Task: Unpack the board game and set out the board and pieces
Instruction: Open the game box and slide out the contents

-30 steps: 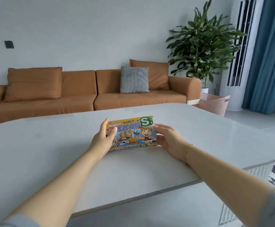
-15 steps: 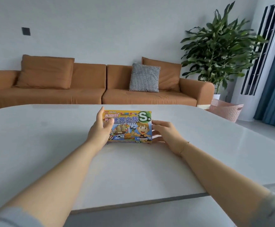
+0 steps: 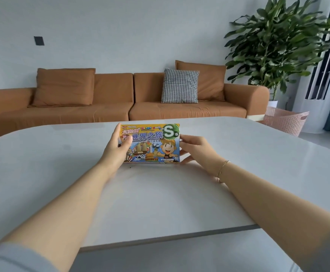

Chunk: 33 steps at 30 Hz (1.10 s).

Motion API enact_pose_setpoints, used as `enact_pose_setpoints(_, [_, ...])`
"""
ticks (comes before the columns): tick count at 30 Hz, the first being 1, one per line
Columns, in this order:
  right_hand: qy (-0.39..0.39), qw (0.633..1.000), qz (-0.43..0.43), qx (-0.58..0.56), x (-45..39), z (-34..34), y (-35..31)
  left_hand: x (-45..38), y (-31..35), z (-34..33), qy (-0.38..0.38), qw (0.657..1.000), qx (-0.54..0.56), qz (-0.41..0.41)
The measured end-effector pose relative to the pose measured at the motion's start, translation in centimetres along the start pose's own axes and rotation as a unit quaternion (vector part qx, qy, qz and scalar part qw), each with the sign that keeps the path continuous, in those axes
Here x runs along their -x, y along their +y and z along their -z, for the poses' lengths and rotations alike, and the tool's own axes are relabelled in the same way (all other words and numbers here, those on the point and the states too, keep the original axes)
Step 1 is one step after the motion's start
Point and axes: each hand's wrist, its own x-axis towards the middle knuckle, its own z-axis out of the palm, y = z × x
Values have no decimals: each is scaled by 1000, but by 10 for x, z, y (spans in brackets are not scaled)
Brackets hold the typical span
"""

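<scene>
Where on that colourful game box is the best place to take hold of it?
By its two short ends, one from each side. The game box is wide, flat and tilted up toward the viewer, so the left hand wraps its left end, thumb on the front, and the right hand cups the right end.

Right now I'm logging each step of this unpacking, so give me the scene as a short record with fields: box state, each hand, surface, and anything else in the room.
box: colourful game box, closed, held tilted up with its lower edge at the table
left hand: left hand grips the box's left end, thumb on the front
right hand: right hand holds the box's right end, fingers behind it
surface: white table
board and pieces: none out yet
background: orange sofa, checked cushion, potted plant, pink basket
</scene>
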Motion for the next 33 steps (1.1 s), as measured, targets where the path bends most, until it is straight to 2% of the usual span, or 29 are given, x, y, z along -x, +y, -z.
enact_pose_setpoints(8, [-23,1000,8,18,-8,2,-26,0,1,4,7,996,83,24])
enact_pose_setpoints(11, [11,998,3,69,-17,-3,-34,-2,0,7,23,994,103,34])
enact_pose_setpoints(16, [19,994,-41,98,-20,-10,-29,-3,-3,10,27,996,75,46])
enact_pose_setpoints(18, [23,996,-49,67,-19,-9,-27,-3,-2,9,29,996,68,53])
enact_pose_setpoints(24, [-2,981,-100,-168,-16,2,-27,-6,-1,11,45,991,79,97])
enact_pose_setpoints(26, [9,982,-111,-155,-17,-1,-26,-6,-1,9,53,990,81,101])
enact_pose_setpoints(29, [24,991,-105,-77,-21,-8,-24,-4,2,5,71,993,48,86])
enact_pose_setpoints(33, [59,989,-111,-74,-25,-14,-18,-4,4,9,98,991,17,91])
